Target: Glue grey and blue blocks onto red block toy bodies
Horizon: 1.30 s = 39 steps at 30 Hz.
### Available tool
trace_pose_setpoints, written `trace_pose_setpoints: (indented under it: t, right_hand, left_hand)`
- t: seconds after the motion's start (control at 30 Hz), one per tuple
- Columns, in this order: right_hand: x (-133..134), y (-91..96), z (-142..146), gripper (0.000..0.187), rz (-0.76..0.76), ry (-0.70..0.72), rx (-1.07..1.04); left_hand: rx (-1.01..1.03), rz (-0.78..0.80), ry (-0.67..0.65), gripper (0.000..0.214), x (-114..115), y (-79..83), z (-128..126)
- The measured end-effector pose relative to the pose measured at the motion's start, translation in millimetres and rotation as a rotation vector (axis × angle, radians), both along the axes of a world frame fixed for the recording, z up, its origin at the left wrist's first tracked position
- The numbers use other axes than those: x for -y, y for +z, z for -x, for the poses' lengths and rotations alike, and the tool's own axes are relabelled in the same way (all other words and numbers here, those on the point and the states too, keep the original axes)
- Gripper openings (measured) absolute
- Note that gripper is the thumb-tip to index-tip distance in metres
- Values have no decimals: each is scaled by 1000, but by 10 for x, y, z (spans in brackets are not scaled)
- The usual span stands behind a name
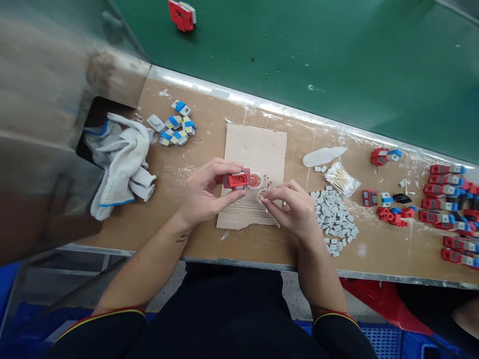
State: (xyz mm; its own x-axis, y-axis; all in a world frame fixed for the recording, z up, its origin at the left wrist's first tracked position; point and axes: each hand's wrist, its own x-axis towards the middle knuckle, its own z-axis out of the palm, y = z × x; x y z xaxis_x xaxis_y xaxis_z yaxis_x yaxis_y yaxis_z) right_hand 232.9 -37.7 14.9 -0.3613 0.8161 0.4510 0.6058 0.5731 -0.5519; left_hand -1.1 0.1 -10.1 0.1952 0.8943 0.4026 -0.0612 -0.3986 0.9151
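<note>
My left hand grips a red and grey plastic toy part by its edges, its hollow side facing up. Just right of that part is a small round cup with something reddish in it. My right hand is pinched on a thin cotton swab, mostly covered by the fingers. Its end is over a small clear round dish; whether they touch, I cannot tell. Cup and dish rest on a flat cardboard sheet, which has small reddish spots near the cup.
Grey small pieces are heaped right of my right hand, below a bag of cotton swabs. Red-blue assemblies line the far right. White gloves and grey-blue blocks lie left. A green surface runs behind.
</note>
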Motion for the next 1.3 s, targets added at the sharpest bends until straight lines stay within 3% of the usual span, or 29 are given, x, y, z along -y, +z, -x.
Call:
trace_pose_setpoints:
  t: [0.2,0.33,0.53,0.7,0.87,1.03,1.3]
  right_hand:
    - [8,13,-39,15,46,12,-14]
    - [6,1,-65,14,46,-52,-53]
    - [0,-1,-64,12,93,-32,-79]
    - [56,111,-107,15,34,-130,-335]
    - [157,192,-21,13,-69,-179,-632]
    - [207,144,42,19,-47,-115,-604]
    - [236,127,30,18,19,-87,-598]
  left_hand:
    - [-17,-1,11,40,12,3,-4]
    - [26,20,15,48,30,-6,-16]
    - [4,3,-1,41,36,-3,-17]
    - [-41,-27,-1,45,56,0,8]
    - [-94,-126,-114,51,133,27,-63]
    - [-51,-148,-193,46,215,20,-196]
    - [-41,-139,-204,48,243,9,-228]
